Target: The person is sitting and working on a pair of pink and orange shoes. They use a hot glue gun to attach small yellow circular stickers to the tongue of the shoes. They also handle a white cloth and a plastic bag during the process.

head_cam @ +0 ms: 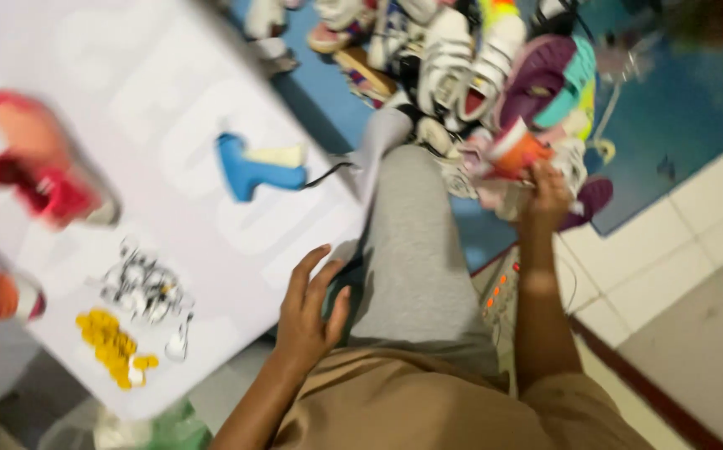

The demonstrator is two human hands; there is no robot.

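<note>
1. My left hand [307,312] rests at the near edge of the white desk [170,108], fingers [299,279] spread loosely and open, holding nothing; the palm lies beside my grey trouser leg [416,242].
2. My right hand [545,196] reaches out to the shoe pile [478,75] on the floor, fingers curled at an orange-and-white shoe [513,150]. The picture is blurred, so I cannot tell whether the grip is closed on it.
3. On the desk I count one blue tool with a cream part [253,165], a thin dark cord running from it toward the desk's edge.
4. Three red-pink shoes [36,167] lie along the desk's left side: one near the top, one below it, and one cut off at the picture's edge.
5. Near the desk's lower corner sit two small heaps: one of yellow bits [111,343] and one of black-and-white bits [143,287], just beside each other. The pieces are too blurred to count.
6. The shoe pile holds many shoes, white, purple, teal and pink among them, lying on a blue mat [678,108] beside pale floor tiles [712,333].
</note>
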